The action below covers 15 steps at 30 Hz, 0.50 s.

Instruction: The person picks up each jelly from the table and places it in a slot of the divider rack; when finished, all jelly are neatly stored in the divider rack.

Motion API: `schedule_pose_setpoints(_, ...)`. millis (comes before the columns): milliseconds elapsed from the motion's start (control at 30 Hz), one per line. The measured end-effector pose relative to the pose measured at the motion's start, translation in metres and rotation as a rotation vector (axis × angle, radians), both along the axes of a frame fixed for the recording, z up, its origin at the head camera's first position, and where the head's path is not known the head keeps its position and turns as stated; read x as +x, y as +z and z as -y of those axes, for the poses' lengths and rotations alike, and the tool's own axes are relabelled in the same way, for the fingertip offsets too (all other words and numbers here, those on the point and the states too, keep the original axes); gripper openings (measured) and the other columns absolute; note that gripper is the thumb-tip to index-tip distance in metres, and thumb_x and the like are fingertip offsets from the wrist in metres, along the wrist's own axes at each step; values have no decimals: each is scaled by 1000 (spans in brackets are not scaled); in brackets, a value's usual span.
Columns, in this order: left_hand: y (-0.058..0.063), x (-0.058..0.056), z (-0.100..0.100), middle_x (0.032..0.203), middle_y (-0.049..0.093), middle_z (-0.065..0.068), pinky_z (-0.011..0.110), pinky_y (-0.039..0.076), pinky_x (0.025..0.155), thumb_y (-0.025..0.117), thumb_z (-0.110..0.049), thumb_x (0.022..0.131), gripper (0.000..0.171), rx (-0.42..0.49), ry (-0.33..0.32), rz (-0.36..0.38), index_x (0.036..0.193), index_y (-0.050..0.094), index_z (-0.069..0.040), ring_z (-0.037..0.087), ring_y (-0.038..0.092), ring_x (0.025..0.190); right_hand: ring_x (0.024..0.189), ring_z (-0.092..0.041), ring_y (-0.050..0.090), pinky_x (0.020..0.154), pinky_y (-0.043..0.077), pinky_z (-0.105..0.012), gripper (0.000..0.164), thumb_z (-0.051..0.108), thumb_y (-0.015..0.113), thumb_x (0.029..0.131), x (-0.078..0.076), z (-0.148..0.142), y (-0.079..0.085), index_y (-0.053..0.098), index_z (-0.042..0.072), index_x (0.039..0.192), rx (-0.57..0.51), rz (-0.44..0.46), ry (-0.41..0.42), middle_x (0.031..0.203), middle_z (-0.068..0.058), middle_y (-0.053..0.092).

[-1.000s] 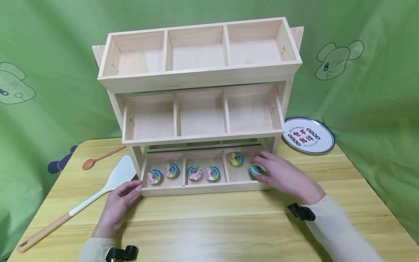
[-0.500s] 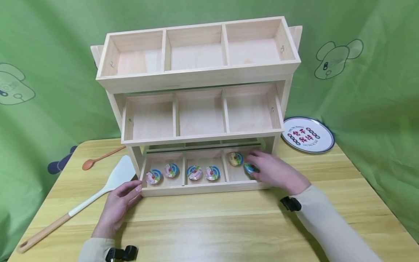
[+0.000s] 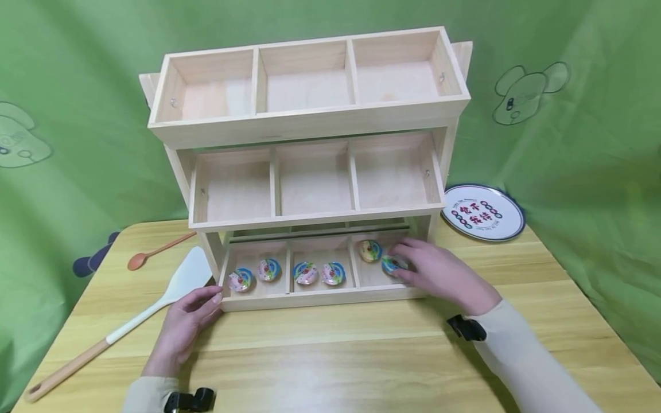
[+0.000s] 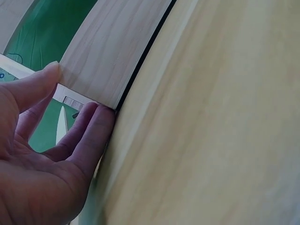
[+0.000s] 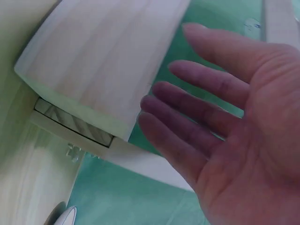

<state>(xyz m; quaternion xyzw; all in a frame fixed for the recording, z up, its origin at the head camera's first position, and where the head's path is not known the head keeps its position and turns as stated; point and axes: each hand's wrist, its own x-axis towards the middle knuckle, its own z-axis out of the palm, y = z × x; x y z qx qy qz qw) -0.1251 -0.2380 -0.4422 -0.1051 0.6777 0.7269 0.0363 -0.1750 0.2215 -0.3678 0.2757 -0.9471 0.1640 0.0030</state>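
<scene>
In the head view, my left hand [image 3: 184, 324] touches the left front corner of the wooden rack's bottom tray [image 3: 330, 297]. The left wrist view shows its thumb and fingers nearly straight against the end of the tray's front board [image 4: 110, 51]. My right hand [image 3: 443, 275] is over the right compartment, fingertips at the edge of a small jelly cup [image 3: 391, 265]. Its fingers [image 5: 173, 136] look extended and spread in the right wrist view. Beside that cup sits a yellowish jelly cup [image 3: 370, 251]. Pink jelly cups [image 3: 305, 273] lie in pairs in the left and middle compartments.
Above are the rack's middle tray [image 3: 317, 217] and top tray [image 3: 310, 123], each with three bare compartments. A white spatula [image 3: 187, 278] and an orange spoon [image 3: 137, 261] lie at left. A printed plate [image 3: 485, 228] stands at right, before the green curtain [image 3: 594, 172].
My right hand has moved a little left with the jelly cup, which now sits closer to the yellowish one, and its fingers have loosened. The left hand has stayed at the tray corner.
</scene>
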Motion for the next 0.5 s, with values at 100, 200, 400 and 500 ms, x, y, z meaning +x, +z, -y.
schedule_pose_setpoints(100,1,0,1,118,55,10,31,53,94,68,-4,92,27,-39,-9,-6,117,65,4,15,65,100,98,-30,62,85,56,-49,34,20,71,91,11,-6,4,65,0,118,-8,-24,-48,114,-14,62)
schedule_pose_setpoints(200,2,0,0,122,54,13,30,53,94,68,-5,92,30,-56,-14,-17,119,62,7,15,65,100,101,-33,62,86,56,-52,34,21,69,93,21,-13,5,64,-1,119,3,-51,-79,115,-16,62)
schedule_pose_setpoints(400,3,1,-2,128,53,19,30,53,93,69,-6,92,37,-97,-22,-46,122,58,11,14,65,100,106,-38,60,88,54,-56,38,19,68,93,35,-25,1,62,-2,123,48,-40,-122,119,-21,61)
schedule_pose_setpoints(500,5,5,-2,130,54,22,26,53,92,70,-7,92,38,-174,-25,-54,124,58,10,12,65,100,109,-39,59,91,52,-57,39,19,68,93,41,-28,-2,61,-2,124,54,-23,-140,121,-21,60)
